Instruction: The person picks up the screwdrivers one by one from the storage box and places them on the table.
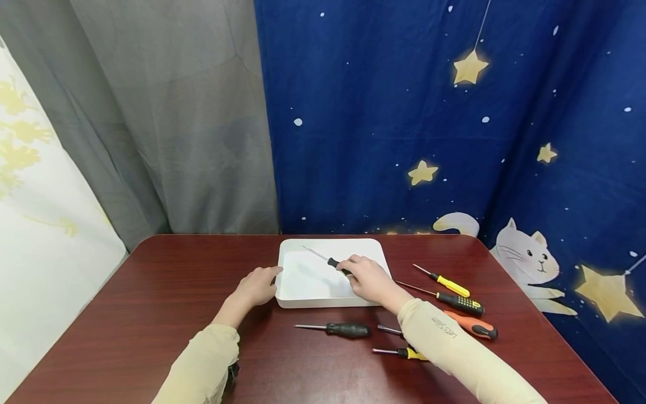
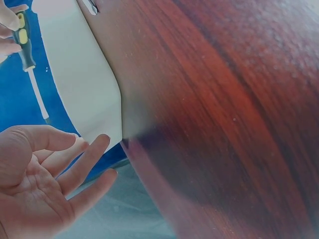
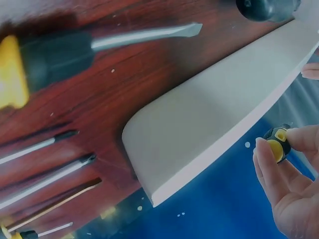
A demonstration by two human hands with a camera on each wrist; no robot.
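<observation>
A shallow white tray (image 1: pixel 323 303) sits toward the far side of the table. My right hand (image 1: pixel 370 280) pinches a screwdriver by its black handle (image 1: pixel 333 262) above the tray, its thin shaft angling to the far left. Yellow patches show on that handle (image 2: pixel 23 40) in the left wrist view. At the tray's left side rests my left hand (image 1: pixel 256 287), fingertips right at the rim and fingers relaxed, as the left wrist view also shows with the tray wall (image 2: pixel 84 69) beside them. In the right wrist view only the handle's end (image 3: pixel 278 145) shows between the right fingers.
In front of the tray lies a black-handled screwdriver (image 1: pixel 348 330). A yellow-and-black one (image 1: pixel 402 352) is partly under the right sleeve (image 1: pixel 454 342), beside another shaft (image 1: pixel 388 329). To the right lie yellow (image 1: pixel 454 287), black-and-yellow (image 1: pixel 460 303) and orange-handled (image 1: pixel 473 324) screwdrivers. Curtains (image 1: pixel 363 140) hang behind the table.
</observation>
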